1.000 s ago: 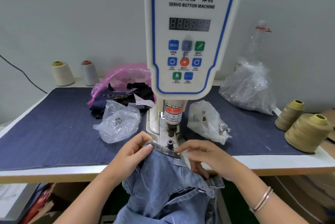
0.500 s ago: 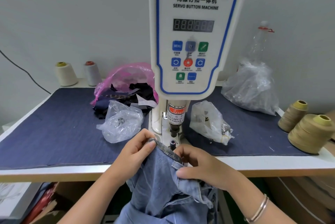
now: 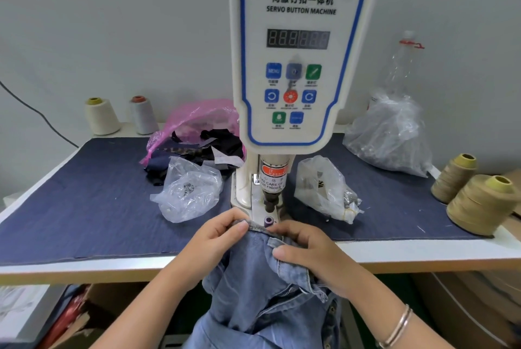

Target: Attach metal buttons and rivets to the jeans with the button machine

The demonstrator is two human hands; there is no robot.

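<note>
Both hands, left (image 3: pixel 218 238) and right (image 3: pixel 306 250), grip pinched on jeans (image 3: pixel 253 272) waistband, just below button machine (image 3: pixel 296 66) die. Denim soft, floppy, likely heavy-hanging; hold waistband edge either side.

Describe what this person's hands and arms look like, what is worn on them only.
Both forearms are bare, with no sleeves or gloves in view. The left hand wears nothing, no ring or band. The right hand is also bare; thin metal bangles, silver-toned with a rosy tint, sit on its wrist. Nails are short and unpainted.
</note>
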